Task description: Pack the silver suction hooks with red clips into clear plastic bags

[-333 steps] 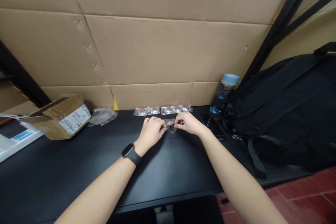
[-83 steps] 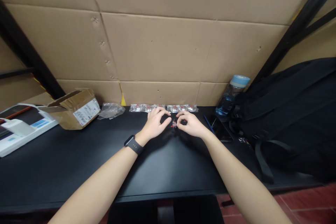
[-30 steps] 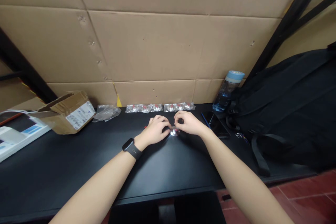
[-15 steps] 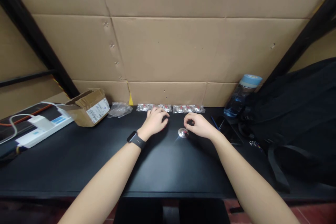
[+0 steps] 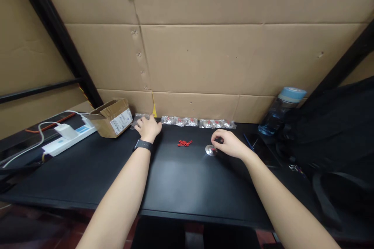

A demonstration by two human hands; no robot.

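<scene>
My left hand (image 5: 148,129) lies with its fingers spread over the clear plastic bags (image 5: 136,118) at the back of the table. My right hand (image 5: 229,144) is curled, thumb and forefinger drawn together at the upper right edge of a shiny finger cymbal (image 5: 209,150). The cymbal has a domed middle and a bit of red; the fingertips partly cover it. Between the hands lies a bunch of red cord (image 5: 184,143). Along the back wall sit two strips of clear packets, one at the left (image 5: 179,121) and one at the right (image 5: 217,124), holding similar discs with red.
An open cardboard box (image 5: 109,120) and a white power strip (image 5: 70,140) with a plugged charger are at the left. To the right are a blue-lidded water bottle (image 5: 277,113), a dark flat device (image 5: 264,151) and a black backpack (image 5: 344,136). Cardboard (image 5: 204,58) walls the back.
My left hand has moved left, from beside the packets onto the plastic bags, and the red cord is now exposed. My right hand stays by the cymbal. The view has shifted slightly.
</scene>
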